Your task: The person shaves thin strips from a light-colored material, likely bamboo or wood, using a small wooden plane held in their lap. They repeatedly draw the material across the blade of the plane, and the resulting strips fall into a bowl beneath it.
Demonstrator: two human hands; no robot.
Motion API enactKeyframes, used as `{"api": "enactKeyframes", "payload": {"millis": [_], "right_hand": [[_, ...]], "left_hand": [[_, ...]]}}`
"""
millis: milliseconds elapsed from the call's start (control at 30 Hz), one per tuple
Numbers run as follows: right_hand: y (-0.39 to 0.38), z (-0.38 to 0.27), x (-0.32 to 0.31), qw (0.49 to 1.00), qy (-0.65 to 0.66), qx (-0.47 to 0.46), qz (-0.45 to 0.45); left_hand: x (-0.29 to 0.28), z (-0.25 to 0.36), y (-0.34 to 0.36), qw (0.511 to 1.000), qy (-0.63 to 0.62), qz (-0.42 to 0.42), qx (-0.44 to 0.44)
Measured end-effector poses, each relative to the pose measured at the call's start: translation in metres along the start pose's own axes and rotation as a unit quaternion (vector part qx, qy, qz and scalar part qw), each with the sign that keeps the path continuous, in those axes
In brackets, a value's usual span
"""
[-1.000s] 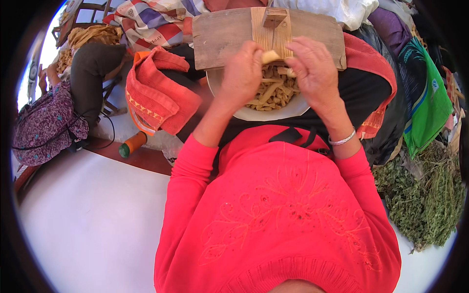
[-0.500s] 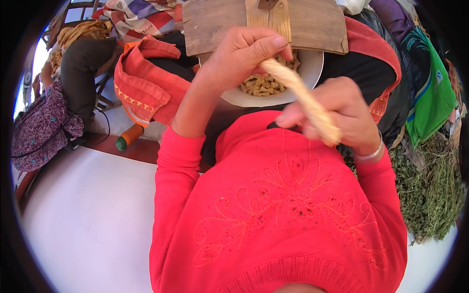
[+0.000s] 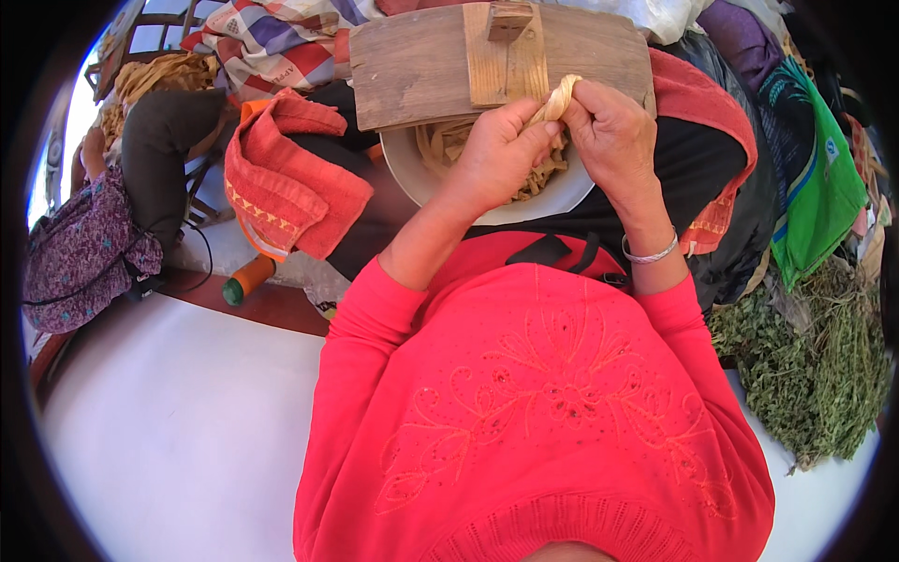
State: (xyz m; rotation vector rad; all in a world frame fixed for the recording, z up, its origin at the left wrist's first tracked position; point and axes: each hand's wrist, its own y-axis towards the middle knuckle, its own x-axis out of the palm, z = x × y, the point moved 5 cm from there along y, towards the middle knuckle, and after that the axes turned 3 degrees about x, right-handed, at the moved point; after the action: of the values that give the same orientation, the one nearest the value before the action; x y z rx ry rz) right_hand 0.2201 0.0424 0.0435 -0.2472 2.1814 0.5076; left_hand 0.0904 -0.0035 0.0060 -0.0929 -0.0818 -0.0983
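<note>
Both my hands are raised over a white bowl and close together. A pale yellow, twisted strand, whose material I cannot make out, bends up in a loop between them. My left hand pinches its lower part between thumb and fingers. The fingers of my right hand close on the loop's right side. Dried, light-brown strips lie in the bowl, partly hidden by my left hand. Just beyond my hands, a brown wooden board covers the far part of the bowl.
On the board is a paler plank with a small wooden block. A red towel hangs at the left, near an orange-and-green roll. Dried green plants and a green bag are at the right. A checked cloth lies far left.
The strand went from stretched out straight and slanting to bent in a loop. My right hand moved up and away from me; my left hand came down slightly, and the hands are now closer.
</note>
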Motion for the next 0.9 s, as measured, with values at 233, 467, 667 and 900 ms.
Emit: {"api": "enactKeyframes", "payload": {"millis": [233,467,667,900], "right_hand": [[-0.041,0.029,0.057,0.824,0.446,0.267,-0.225],[-0.060,0.021,0.070,0.545,0.718,0.353,-0.249],[-0.034,0.016,0.037,0.932,0.334,0.131,-0.053],[-0.022,0.005,0.012,0.927,0.361,0.081,0.067]], "left_hand": [[0.003,0.011,-0.021,0.830,0.505,0.061,0.228],[0.005,0.007,-0.028,0.912,0.316,0.087,0.248],[0.002,0.008,-0.008,0.942,0.322,0.040,0.083],[0.000,-0.025,-0.005,0.973,-0.174,0.042,-0.146]]}}
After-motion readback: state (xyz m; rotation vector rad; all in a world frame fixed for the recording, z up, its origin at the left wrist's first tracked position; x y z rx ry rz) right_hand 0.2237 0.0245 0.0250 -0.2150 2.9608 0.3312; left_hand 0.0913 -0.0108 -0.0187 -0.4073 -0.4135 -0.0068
